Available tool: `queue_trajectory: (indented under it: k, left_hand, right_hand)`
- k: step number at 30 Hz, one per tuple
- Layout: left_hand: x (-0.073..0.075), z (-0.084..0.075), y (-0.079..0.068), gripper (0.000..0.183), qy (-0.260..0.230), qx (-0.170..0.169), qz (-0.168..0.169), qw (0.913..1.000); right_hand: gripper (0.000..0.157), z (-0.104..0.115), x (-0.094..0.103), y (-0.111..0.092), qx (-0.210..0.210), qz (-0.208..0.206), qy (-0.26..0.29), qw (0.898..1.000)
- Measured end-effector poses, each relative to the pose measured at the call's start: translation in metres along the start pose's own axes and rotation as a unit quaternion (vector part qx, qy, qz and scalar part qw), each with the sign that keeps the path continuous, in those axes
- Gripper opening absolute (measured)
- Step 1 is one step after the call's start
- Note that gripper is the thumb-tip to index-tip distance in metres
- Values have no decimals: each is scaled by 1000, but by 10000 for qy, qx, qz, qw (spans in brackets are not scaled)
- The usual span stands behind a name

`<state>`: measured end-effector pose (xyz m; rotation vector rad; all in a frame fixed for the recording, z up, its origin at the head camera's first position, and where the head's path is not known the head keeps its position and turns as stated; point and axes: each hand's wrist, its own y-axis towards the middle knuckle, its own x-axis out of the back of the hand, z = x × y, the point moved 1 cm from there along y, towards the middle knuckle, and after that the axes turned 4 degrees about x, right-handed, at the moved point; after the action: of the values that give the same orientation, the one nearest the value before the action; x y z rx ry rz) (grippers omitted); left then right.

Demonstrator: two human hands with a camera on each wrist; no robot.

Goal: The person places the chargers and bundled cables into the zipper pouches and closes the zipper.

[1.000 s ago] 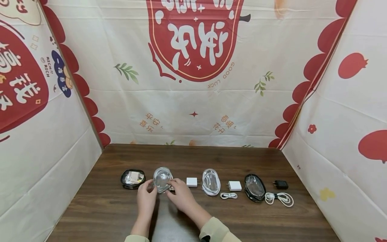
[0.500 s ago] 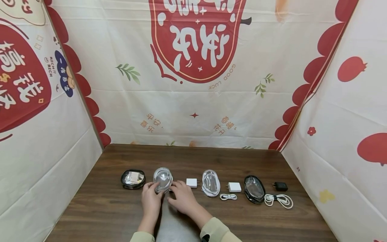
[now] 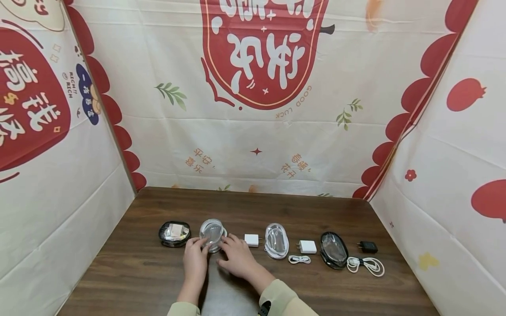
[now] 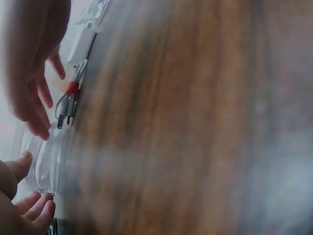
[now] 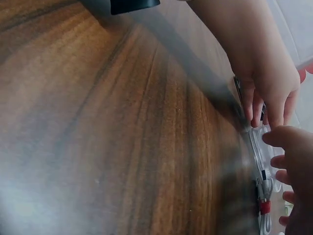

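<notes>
A clear oval zip case (image 3: 211, 229) with a pale rim lies on the wooden table, left of the middle. My left hand (image 3: 195, 260) holds its near left side, with the thumb (image 4: 22, 165) over the top and fingers (image 4: 41, 211) at the end. From the right, my right hand (image 3: 238, 258) reaches over with fingers spread, fingertips right at the case's edge. Beside the case lies a bundled grey-white cable (image 5: 265, 208) with a red tie, hidden under my right hand in the head view. A white charger plug (image 3: 251, 240) sits just to the right.
A black-rimmed clear case (image 3: 174, 233) with small items inside lies at left. Rightward stand a white-rimmed case (image 3: 276, 240), white plug (image 3: 307, 246), small white cable (image 3: 299, 259), black-rimmed case (image 3: 334, 249), black plug (image 3: 367, 246) and white cable (image 3: 365, 265). Printed cloth (image 3: 253, 131) walls the back and sides.
My left hand has shifted from the case's left side round to its near left edge. My right fingers have spread a little over its right edge. The case stays in about the same place.
</notes>
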<state>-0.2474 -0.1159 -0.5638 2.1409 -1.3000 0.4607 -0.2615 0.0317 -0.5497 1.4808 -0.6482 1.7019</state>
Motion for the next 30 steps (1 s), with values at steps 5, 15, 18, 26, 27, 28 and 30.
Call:
queue_trajectory:
  k: [5, 15, 18, 26, 27, 28, 30]
  left_hand:
    - [5, 1, 1, 17, -31, 167, 4, 9999]
    - [11, -1, 2, 15, -314, 379, -353, 9982]
    - [12, -3, 5, 14, -648, 626, -428, 9950]
    - [9, -2, 12, 25, -2834, 2110, 53, 9355]
    - [8, -2, 12, 27, -3213, 2296, 90, 9187]
    - [7, -2, 12, 28, -3482, 2422, 95, 9055]
    - [7, -3, 11, 31, -3901, 2566, 96, 8842]
  right_hand:
    - [48, 2, -1, 3, 105, 183, 0, 9998]
    - [46, 10, 1, -1, 184, 146, 82, 9997]
    - [46, 12, 2, -4, 245, 126, 158, 9995]
    - [41, 14, 3, -13, 423, -38, 404, 9983]
    - [40, 14, 3, -14, 467, -75, 430, 9980]
    - [40, 14, 3, -15, 500, -102, 450, 9977]
    - [40, 14, 4, -17, 543, -158, 529, 9970]
